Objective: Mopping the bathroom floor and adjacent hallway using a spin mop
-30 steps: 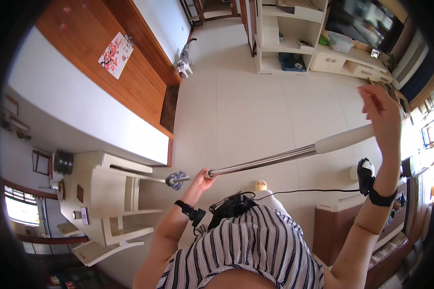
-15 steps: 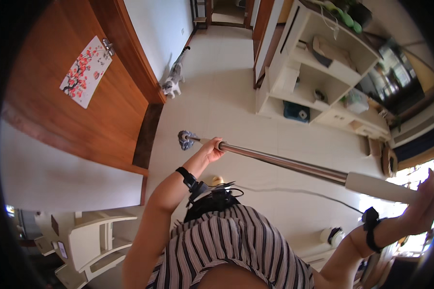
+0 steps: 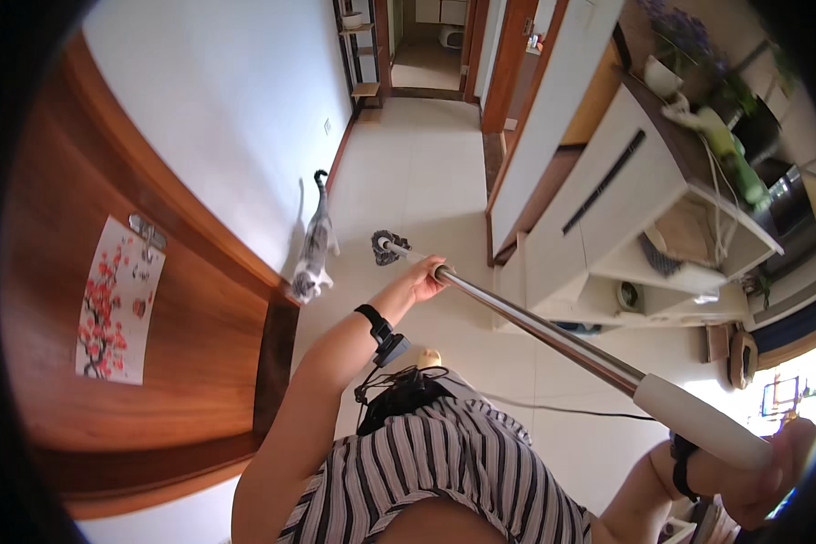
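A mop point(image 3: 544, 335) with a long metal pole slants across the view, from its white handle at the lower right to its grey head on the tiled floor ahead. My left hand point(image 3: 422, 279) is closed round the pole a short way above the mop head point(image 3: 390, 247). At the far right, my right hand point(image 3: 771, 480) is at the end of the white handle point(image 3: 698, 422), its fingers curled about it and partly lost at the dark rim. Both my wrists wear black straps with small devices.
A grey and white cat point(image 3: 315, 249) stands by the left wall, close to the mop head. To the left is a wooden door point(image 3: 190, 354) with a flower picture point(image 3: 118, 304). White shelves point(image 3: 644, 208) bearing plants line the right side. Ahead, a corridor runs to a doorway point(image 3: 431, 68).
The view has shifted forward along the corridor. The mop head is farther ahead beside the cat, and the handle end with my right hand has dropped lower. The cat has shifted slightly.
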`<state>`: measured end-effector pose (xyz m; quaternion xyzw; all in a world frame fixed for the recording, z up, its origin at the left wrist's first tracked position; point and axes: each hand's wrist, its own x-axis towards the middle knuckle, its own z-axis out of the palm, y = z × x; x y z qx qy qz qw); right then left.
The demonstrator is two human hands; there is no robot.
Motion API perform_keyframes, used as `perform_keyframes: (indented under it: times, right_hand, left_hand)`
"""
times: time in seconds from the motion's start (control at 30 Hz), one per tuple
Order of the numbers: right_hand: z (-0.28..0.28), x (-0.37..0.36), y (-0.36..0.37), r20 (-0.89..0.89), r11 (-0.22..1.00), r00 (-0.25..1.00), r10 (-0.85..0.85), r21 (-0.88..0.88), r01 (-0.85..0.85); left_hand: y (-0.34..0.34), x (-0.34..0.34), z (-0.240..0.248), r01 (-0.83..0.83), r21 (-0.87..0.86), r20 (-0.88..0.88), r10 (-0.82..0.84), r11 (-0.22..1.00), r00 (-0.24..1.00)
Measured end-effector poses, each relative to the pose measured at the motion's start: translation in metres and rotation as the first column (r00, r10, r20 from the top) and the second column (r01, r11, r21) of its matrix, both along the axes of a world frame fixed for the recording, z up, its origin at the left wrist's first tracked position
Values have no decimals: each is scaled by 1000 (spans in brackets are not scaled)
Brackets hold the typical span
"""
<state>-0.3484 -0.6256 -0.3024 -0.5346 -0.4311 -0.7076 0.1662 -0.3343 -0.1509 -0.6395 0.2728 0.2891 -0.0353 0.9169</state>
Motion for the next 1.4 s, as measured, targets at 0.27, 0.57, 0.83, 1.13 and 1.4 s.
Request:
perform_keyframes:
  times: [0.27, 0.57, 0.83, 1.13, 1.4]
  right_hand:
    - [22, 98, 124, -16, 950, 954, 300, -86, -301]
    - [-6, 209, 194, -127, 957, 957, 260, 166, -238]
    - [-11, 269, 217, -215, 981, 960, 181, 111, -160]
    - [-10, 353, 286, -116, 971, 973, 199, 157, -180]
    - [29, 450, 353, 139, 926, 932, 335, 133, -353]
  left_hand:
    - [92, 90, 4, -123, -25, -37, 122, 992, 992]
    - [152, 176, -5, -132, -42, -142, 125, 990, 982]
    - [199, 254, 5, 33, 37, -147, -28, 999, 989]
    - [265, 344, 14, 23, -33, -149, -28, 999, 988]
    - [308, 440, 40, -55, -108, -157, 38, 993, 987]
